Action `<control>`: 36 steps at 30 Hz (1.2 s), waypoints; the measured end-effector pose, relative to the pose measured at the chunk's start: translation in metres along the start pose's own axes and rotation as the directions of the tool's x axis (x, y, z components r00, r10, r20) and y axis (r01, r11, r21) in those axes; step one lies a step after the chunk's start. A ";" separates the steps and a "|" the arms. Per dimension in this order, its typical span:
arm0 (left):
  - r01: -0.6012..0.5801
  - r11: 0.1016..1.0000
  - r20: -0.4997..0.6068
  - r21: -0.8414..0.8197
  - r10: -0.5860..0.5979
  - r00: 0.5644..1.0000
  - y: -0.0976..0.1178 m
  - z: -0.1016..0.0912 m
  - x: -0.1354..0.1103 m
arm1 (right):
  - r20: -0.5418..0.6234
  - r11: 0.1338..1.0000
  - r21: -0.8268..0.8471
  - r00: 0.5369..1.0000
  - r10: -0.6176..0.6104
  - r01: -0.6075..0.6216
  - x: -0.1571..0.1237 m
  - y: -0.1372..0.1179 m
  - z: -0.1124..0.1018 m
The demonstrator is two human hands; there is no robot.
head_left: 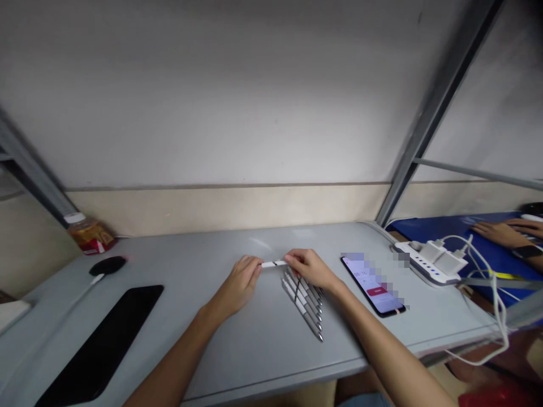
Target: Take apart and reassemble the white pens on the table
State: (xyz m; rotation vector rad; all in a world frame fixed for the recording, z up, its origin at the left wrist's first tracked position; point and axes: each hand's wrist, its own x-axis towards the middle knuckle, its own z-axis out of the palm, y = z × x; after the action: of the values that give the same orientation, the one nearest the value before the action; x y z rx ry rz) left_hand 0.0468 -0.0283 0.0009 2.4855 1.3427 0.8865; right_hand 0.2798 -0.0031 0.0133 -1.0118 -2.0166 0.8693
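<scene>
A slim white pen [274, 264] with a dark band is held level above the desk, an end in each hand. My left hand [244, 281] is closed around its left end. My right hand [309, 267] pinches the right end, hiding that part of it. Just below my right hand, several white pens [303, 301] with grey grips and silver tips lie side by side in a slanting row on the desk. My right hand and wrist cover some of the row's upper part.
On the grey desk [254, 350], a lit phone [373, 285] and a power strip [428, 263] with plugs and cables are at right. A black mat [106, 345], black disc [107, 265] and bottle [90, 233] are at left. Another person's hands [498, 233] rest at the neighbouring blue desk.
</scene>
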 end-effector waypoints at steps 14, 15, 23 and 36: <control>0.006 1.000 0.018 -0.024 -0.005 1.000 -0.004 0.002 -0.001 | 0.063 0.999 -0.030 0.998 -0.030 0.032 -0.001 -0.001 0.000; 0.012 0.999 0.022 -0.035 -0.011 1.000 -0.004 0.002 -0.002 | 0.070 0.999 -0.042 0.997 -0.011 0.014 -0.001 -0.001 0.000; 0.052 0.998 0.001 -0.048 -0.052 0.999 -0.006 0.002 -0.002 | 0.020 0.999 -0.018 0.999 -0.030 0.030 -0.001 -0.002 -0.002; 0.038 0.999 0.028 -0.039 -0.037 0.999 -0.004 0.001 -0.001 | 0.003 0.996 -0.091 1.000 -0.002 0.002 -0.001 -0.002 -0.001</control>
State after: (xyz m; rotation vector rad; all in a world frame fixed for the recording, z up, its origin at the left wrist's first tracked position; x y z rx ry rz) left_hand 0.0442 -0.0262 -0.0024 2.4262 1.3451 0.8588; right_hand 0.2799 -0.0044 0.0152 -1.0590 -2.0759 0.7844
